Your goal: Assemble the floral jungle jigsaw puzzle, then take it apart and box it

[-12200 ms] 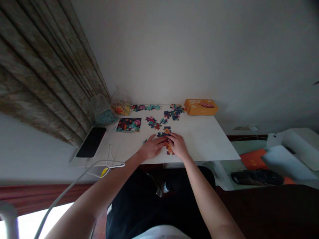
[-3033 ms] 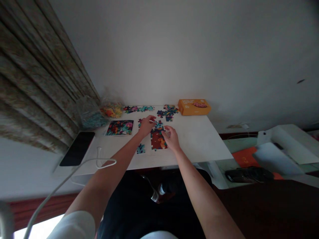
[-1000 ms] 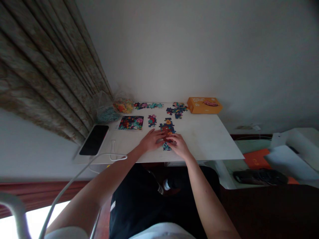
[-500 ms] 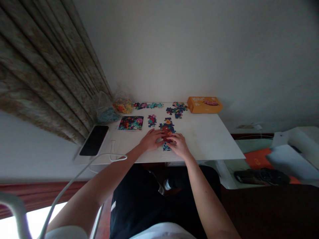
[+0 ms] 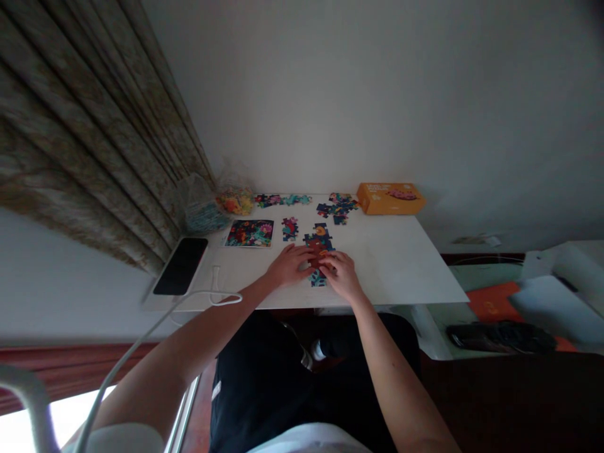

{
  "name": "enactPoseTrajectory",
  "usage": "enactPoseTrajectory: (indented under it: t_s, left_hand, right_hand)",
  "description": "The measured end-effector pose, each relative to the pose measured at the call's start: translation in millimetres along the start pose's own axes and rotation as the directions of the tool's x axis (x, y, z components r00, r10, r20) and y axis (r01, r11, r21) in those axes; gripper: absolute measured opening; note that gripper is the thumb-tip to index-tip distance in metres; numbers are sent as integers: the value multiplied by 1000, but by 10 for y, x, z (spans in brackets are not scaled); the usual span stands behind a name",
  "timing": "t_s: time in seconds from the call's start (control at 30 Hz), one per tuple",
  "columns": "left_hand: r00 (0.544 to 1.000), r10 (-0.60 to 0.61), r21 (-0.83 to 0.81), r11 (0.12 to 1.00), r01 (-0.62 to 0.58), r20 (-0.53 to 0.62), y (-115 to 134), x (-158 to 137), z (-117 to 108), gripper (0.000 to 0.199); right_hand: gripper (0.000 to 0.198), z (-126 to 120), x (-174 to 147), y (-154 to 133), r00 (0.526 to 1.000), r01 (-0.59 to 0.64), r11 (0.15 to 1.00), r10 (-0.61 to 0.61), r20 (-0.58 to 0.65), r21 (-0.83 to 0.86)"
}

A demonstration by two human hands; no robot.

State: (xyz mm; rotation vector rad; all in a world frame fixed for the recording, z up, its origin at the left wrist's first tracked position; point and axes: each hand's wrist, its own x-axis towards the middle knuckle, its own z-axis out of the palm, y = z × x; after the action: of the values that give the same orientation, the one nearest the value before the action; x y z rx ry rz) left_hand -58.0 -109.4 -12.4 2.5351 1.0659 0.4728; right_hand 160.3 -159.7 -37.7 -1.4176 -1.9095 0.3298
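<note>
On the white table lies a joined strip of jigsaw puzzle (image 5: pixel 317 244), dark blue at its far end, reddish-brown in the middle and teal-patterned at the near end. My left hand (image 5: pixel 289 265) holds its left edge, fingertips over the brown part and thumb lower down. From the right, my right hand (image 5: pixel 343 275) grips the same strip with curled fingers near the brown and teal parts. The fingers cover some of the joints there. A small joined puzzle section (image 5: pixel 290 229) with a red figure lies just beyond my left hand.
Farther back lie two more puzzle sections, a long one (image 5: pixel 283 200) and a dark cluster (image 5: pixel 337 207), beside an orange puzzle box (image 5: pixel 391 199). To the left are a picture card (image 5: pixel 250 233), a phone (image 5: pixel 180 266), bags of pieces (image 5: pixel 234 200) and a white cable (image 5: pixel 226 297).
Both hands stay on the puzzle strip, with the right fingers shifted slightly. The whole view has moved a little; the other puzzle sections look unchanged.
</note>
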Motion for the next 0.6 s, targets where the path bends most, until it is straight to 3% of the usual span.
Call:
enactPoseTrajectory:
  t_s: [0.13,0.23,0.4,0.6]
  left_hand:
    - [999,35,2,999,-35,-10,-5,0,13,38]
    - [993,74,-18,997,-76,-96,-16,-7,19,35]
    - [955,-51,-77,997,30,-292,-93,-153,-24,26]
    - [982,-137,-17,991,135,-129,-149,-570,-167,43]
  right_hand:
    - [19,30,-7,-25,999,4,999,-2,43,-50]
    - [19,46,7,-25,998,-5,998,8,58,-56]
    - [18,42,39,-30,997,-14,999,18,74,-51]
    - [18,48,31,-31,996,-11,999,16,92,-51]
